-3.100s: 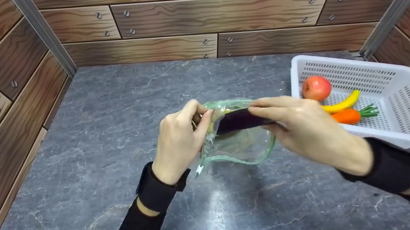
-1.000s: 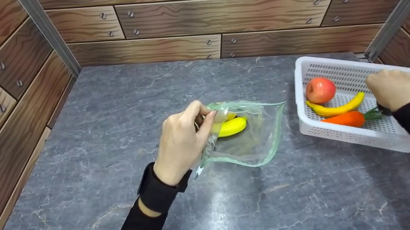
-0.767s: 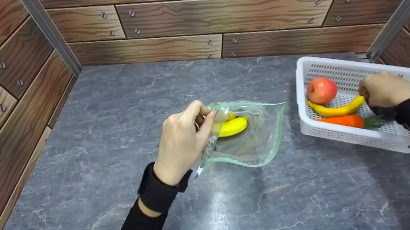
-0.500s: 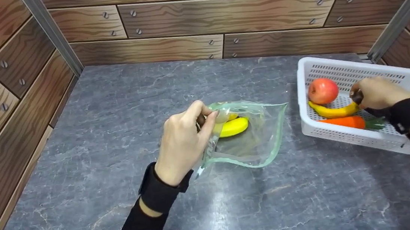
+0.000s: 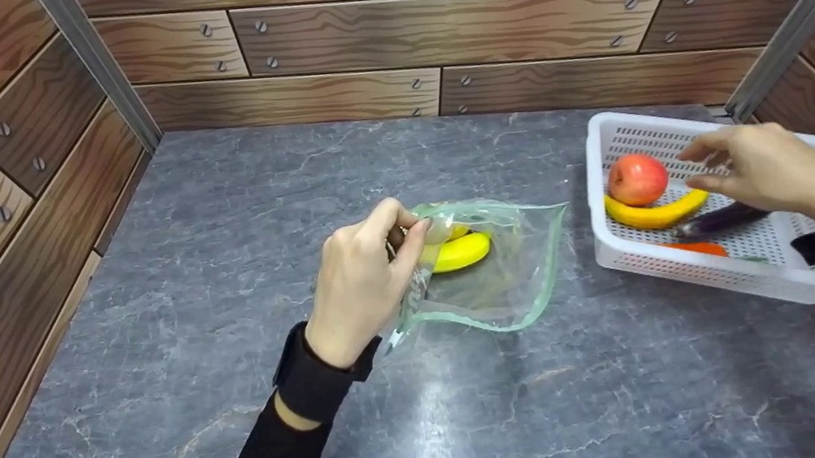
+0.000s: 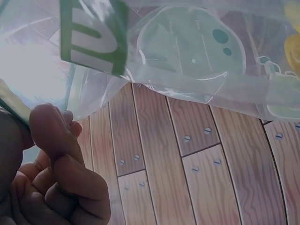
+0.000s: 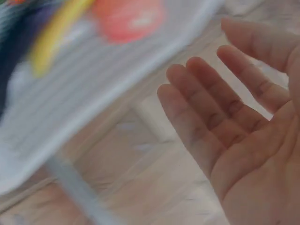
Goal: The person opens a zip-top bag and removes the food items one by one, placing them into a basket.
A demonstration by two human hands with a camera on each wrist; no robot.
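My left hand pinches the edge of a clear zip bag with a green rim, and the bag's mouth gapes. A yellow banana lies inside it, partly behind the plastic, with another yellow thing beside it that I cannot make out. Over the white basket my right hand is raised, holding nothing, its fingers parted in the right wrist view. Below it in the basket lie an eggplant, a banana, an apple and an orange carrot, partly hidden by the eggplant and basket wall.
The basket stands at the right of a grey marbled table. Wood-patterned panels wall in the back and sides, with metal posts at the corners.
The eggplant, earlier partly in the bag, now lies in the basket, released from my right hand. That hand has since risen from it. My left hand keeps its pinch on the bag.
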